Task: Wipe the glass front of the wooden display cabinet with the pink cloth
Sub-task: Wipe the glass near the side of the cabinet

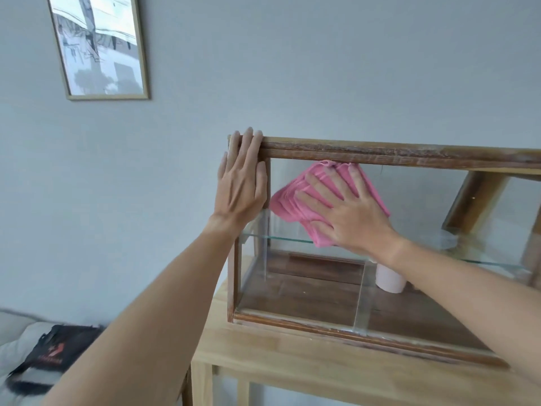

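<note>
The wooden display cabinet [380, 153] is stood on the tabletop [263, 356], its long axis running from 9 to 3 o'clock, its glass front [307, 288] turned toward the camera. The pink cloth [295, 197] is pressed flat against the upper-left glass by the right hand [348, 212], fingers spread straight. The cabinet's top-left corner is steadied by the left hand [241, 183], fingers extended. Wiping is judged under way, with the lower and right glass seemingly left.

The glass front [307, 288] lies bare in the lower middle of the frame, open to a sweep. Above it the cloth [292, 197] under the right hand [348, 212] covers the upper pane, the left hand [241, 183] blocks the cabinet's [409, 155] top-left corner, and the right forearm crosses the lower right.
</note>
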